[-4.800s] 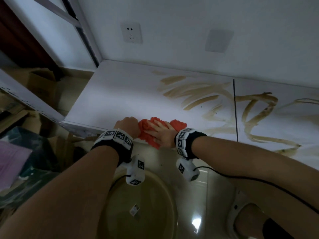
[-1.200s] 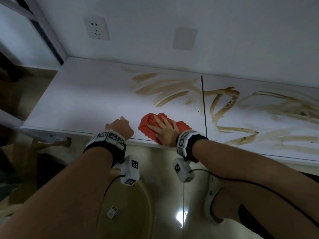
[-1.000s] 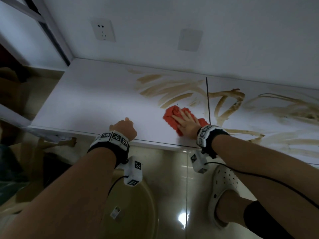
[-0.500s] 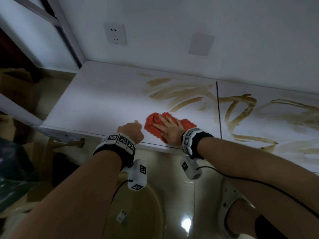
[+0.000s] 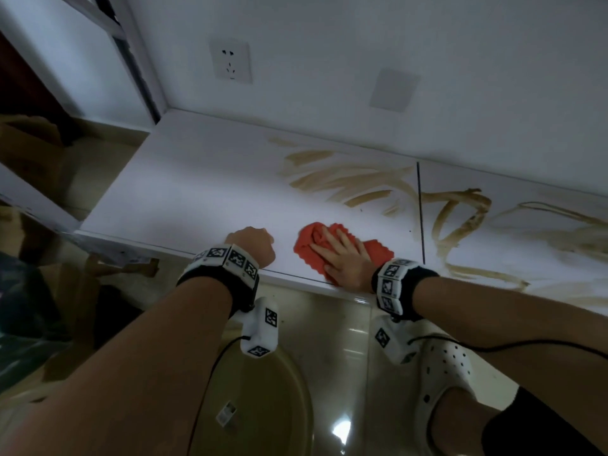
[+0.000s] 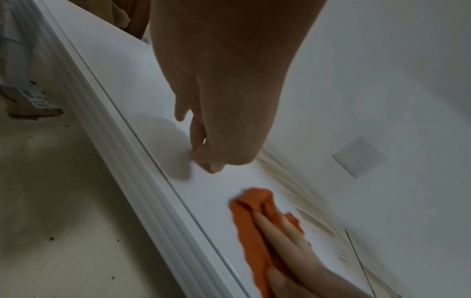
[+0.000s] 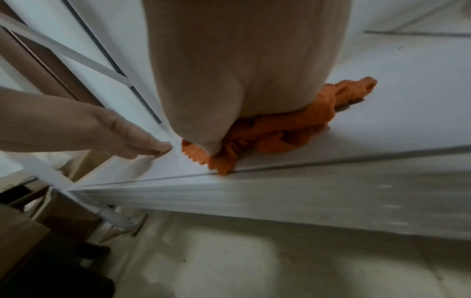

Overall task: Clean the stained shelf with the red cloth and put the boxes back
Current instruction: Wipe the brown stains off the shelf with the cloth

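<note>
Red cloth: the red cloth (image 5: 332, 250) lay bunched on the white shelf (image 5: 184, 199), close to the front edge, at about 6 o'clock of the shelf top in our head view.
Right hand: our right hand (image 5: 343, 258) lay flat on top of the cloth, fingers straight and a little apart, pressing down. We think we held it flat so the whole cloth rubbed the shelf at once.
Left hand: our left hand (image 5: 251, 243) sat just beside the cloth, at its 9 o'clock, not touching it. Its fingers were curled in, holding nothing, and the knuckles rested on the shelf. We think it was there to hold us steady.
Stains: brown stains (image 5: 345, 184) ran from 12 o'clock to 3 o'clock of the cloth, near but not under it. The left part of the shelf looked clean.
How far along: we judged the wiping was far from done.
Boxes: brown cardboard (image 5: 29, 143) showed at 9 o'clock, off the shelf; we could not tell if these were the boxes.
</note>
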